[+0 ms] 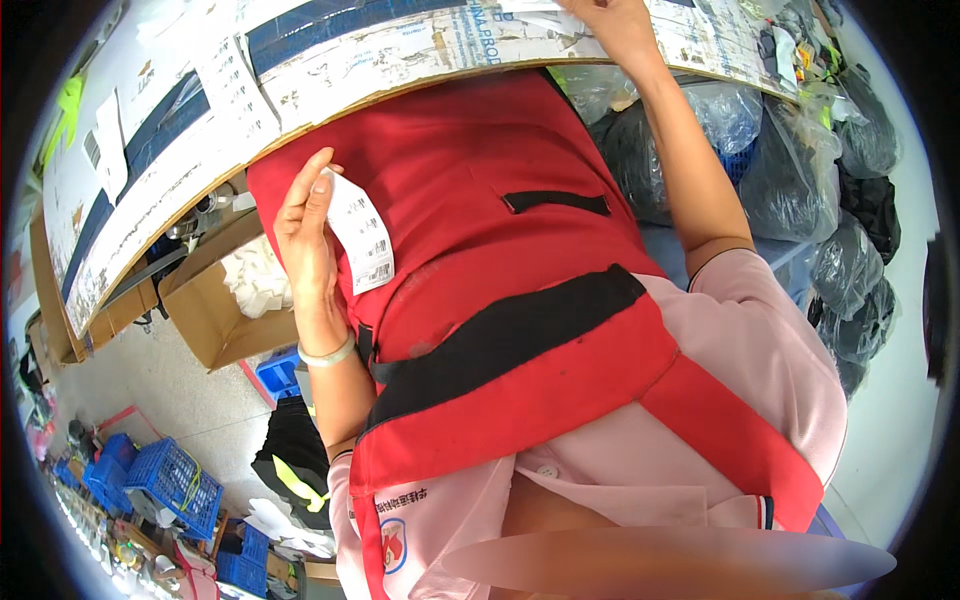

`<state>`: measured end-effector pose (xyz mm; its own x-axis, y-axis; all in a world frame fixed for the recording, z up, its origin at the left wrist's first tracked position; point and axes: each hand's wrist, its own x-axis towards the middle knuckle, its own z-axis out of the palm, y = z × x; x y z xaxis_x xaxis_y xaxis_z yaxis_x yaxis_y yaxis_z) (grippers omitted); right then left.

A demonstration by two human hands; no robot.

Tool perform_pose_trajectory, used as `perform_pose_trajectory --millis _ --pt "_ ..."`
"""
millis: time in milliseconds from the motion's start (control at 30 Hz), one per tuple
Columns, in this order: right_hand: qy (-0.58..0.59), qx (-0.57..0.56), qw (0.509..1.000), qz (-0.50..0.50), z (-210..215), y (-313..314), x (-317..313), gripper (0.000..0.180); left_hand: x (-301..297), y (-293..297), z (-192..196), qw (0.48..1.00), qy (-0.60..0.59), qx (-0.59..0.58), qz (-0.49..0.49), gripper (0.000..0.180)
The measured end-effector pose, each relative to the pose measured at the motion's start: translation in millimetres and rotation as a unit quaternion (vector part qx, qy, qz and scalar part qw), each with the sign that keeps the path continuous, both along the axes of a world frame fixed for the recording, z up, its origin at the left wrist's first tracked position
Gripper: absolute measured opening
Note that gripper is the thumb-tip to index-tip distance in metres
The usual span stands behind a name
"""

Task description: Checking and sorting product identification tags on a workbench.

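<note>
A strip of white printed labels point(362, 235) hangs from my left hand point(306, 225), pinched between the thumb and fingers in front of my red apron point(450, 170). My right hand point(615, 30) is over the far right part of the table point(350, 55), its fingers bent together and partly cut off by the upper edge. Beside those fingers lie white paper pieces point(530, 8); whether they grip one is hidden. More label strips lie on the table's left part, one long strip point(238, 90) near its front edge and a shorter one point(110, 145) farther left.
Below the table at left stands an open cardboard box point(210, 315) with white scraps inside. Blue plastic crates point(175, 485) are on the floor at lower left. Filled clear and dark plastic bags point(790, 175) crowd the right side. Blue strips point(340, 25) run across the worn tabletop.
</note>
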<state>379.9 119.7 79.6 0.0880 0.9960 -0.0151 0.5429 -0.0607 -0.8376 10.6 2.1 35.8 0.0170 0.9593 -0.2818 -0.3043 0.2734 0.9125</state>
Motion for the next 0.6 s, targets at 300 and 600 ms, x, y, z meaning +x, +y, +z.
perform_pose_trajectory --millis 300,600 --pt "0.112 -0.188 0.921 0.321 -18.0 -58.6 -141.1 0.031 6.5 1.2 -3.8 1.0 -0.006 0.008 0.027 0.029" --pt "0.19 -0.253 0.884 0.343 -27.7 -64.0 -191.0 0.029 -11.9 -6.0 2.9 0.979 0.189 0.069 0.017 0.042"
